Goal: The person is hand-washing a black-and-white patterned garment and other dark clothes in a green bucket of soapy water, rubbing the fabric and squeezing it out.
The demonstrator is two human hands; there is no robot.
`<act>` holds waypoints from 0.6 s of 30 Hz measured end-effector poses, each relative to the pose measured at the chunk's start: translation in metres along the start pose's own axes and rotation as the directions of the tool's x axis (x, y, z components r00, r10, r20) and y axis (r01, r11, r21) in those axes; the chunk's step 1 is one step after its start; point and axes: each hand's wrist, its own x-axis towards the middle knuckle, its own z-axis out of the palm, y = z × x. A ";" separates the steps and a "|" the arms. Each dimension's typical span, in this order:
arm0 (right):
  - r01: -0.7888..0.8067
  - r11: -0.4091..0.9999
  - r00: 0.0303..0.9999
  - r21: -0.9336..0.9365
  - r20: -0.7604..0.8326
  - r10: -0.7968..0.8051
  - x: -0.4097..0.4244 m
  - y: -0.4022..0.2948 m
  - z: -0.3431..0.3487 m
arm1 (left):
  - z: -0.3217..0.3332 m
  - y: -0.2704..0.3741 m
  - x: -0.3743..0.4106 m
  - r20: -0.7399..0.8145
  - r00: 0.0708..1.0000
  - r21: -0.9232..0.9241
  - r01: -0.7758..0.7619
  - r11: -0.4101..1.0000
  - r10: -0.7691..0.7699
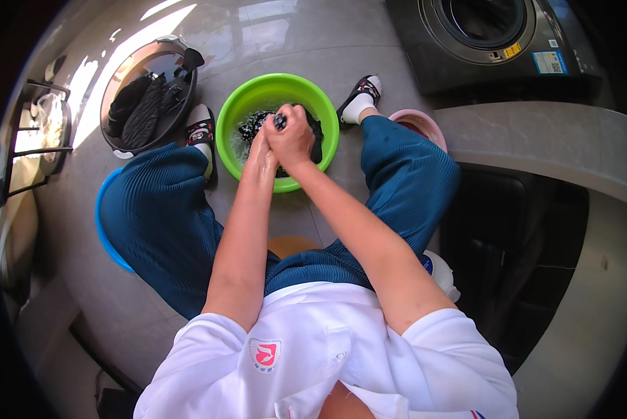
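A lime-green plastic basin [330, 115] stands on the floor between my feet, with sudsy water and a wet black-and-white patterned cloth [254, 124] in it. My left hand [263, 144] and my right hand [294, 135] are pressed together over the basin. Both are closed on a bunched part of the cloth, which shows between the fingers. Most of the left hand's fingers are hidden behind the right. Dark fabric [315, 133] hangs at the right side of the hands, inside the basin.
A dark round tub [187, 99] with black garments [145, 112] stands at the upper left. A blue basin [102, 220] is partly behind one knee, a pink basin [432, 124] beside the other. A front-loading washing machine [423, 63] stands upper right, a wire rack [38, 152] far left.
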 end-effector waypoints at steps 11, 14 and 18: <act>0.092 0.995 0.994 0.051 0.058 -0.095 -0.019 -0.019 -0.015 | -0.009 0.016 -0.016 0.201 0.973 0.147 0.087 0.985 -0.116; 0.275 0.961 0.961 0.028 -0.005 -0.275 -0.020 -0.020 -0.011 | -0.008 0.013 -0.009 0.296 0.926 0.183 -0.294 0.938 0.233; 0.044 0.999 0.987 -0.014 -0.152 -0.046 0.013 0.007 -0.001 | 0.003 -0.002 0.002 -0.174 0.965 0.239 -0.153 0.959 0.197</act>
